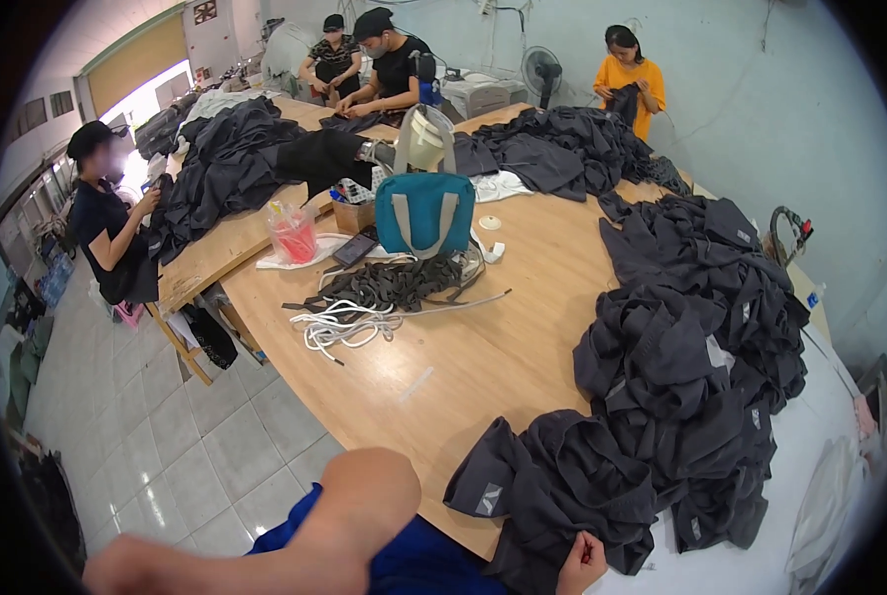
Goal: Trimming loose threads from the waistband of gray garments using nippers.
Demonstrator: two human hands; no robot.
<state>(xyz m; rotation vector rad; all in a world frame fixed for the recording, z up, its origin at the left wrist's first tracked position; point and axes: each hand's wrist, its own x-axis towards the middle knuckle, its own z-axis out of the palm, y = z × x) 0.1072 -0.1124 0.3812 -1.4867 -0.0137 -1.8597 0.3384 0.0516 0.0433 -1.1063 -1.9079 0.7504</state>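
Note:
At the lower edge, the curled fingers of my right hand (583, 565) pinch the cloth of a dark grey garment (562, 476). It lies bunched at the near right, and a small pale patch shows on one corner. My left hand (131, 567) is smeared by motion at the lower left, with its fingers unreadable. The bare left arm bends in front of blue clothing (413, 565). More dark garments (661, 337) are heaped beyond my right hand, along the table's right side.
On the wooden table (503, 337) lie dark straps (394, 286), white cords (349, 322), a teal bag (425, 213) and a plastic bag with red contents (293, 235). Other people handle dark cloth around the far tables. Tiled floor (220, 446) shows at left.

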